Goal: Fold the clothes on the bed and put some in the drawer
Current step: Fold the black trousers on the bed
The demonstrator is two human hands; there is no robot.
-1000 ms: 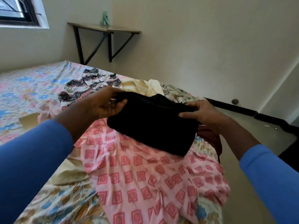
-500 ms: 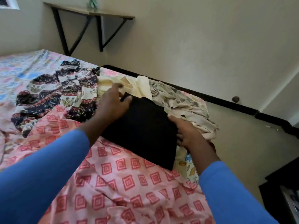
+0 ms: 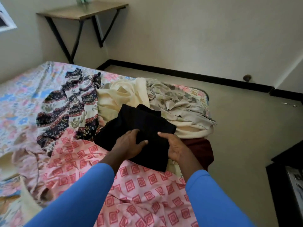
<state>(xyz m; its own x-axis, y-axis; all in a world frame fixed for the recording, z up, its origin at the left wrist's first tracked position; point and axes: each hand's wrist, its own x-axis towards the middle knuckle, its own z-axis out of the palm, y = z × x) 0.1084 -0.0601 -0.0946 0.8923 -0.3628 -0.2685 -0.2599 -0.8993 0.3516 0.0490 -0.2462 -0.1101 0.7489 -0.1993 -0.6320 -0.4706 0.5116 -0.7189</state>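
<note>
A folded black garment (image 3: 137,123) lies on the bed (image 3: 19,95), on top of a pink cloth with red squares (image 3: 131,185). My left hand (image 3: 129,143) rests palm down on the near part of the black garment. At the garment's near right edge, my right hand (image 3: 173,146) grips it, thumb on top and fingers tucked under. Behind it lie a cream garment (image 3: 118,97), a grey floral garment (image 3: 177,99) and a dark patterned dress (image 3: 73,108).
A maroon cloth (image 3: 200,149) hangs at the bed's right corner. Bare floor (image 3: 237,128) runs along the right of the bed. Dark furniture (image 3: 285,181) stands at the right edge. A wall shelf (image 3: 82,12) on black brackets is at the back.
The black garment has gone from held up in both hands to lying on the bed. Both hands have moved to its near edge.
</note>
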